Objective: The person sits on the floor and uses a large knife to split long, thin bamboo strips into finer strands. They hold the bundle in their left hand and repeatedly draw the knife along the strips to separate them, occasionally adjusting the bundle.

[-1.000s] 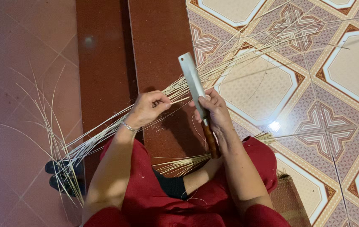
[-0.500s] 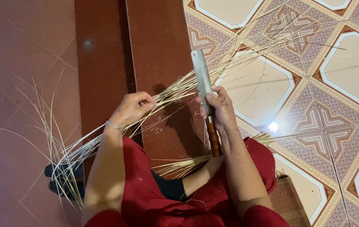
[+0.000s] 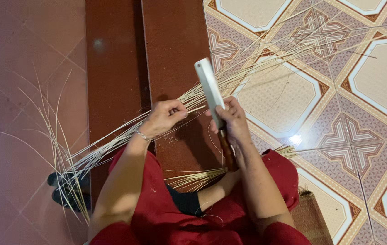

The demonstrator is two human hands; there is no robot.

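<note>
My right hand [image 3: 232, 121] grips a cleaver [image 3: 209, 88] with a wide steel blade and a brown wooden handle, the blade pointing away from me. My left hand [image 3: 164, 118] pinches a bundle of thin pale straw strips [image 3: 266, 59] close to the blade. The strips run from the lower left, under both hands, and fan out over the patterned tiles at the upper right. A second small bunch of strips [image 3: 193, 177] lies across my lap, on red clothing.
A dark red-brown step [image 3: 175, 41] runs under my hands, with plain red tiles on the left and patterned floor tiles [image 3: 356, 136] on the right. Dark sandals [image 3: 64, 190] sit at lower left. A woven basket edge [image 3: 311, 218] shows at lower right.
The view has shifted slightly. My left hand has slid along the strips toward the cleaver blade, and the cleaver has stayed upright in my right hand.
</note>
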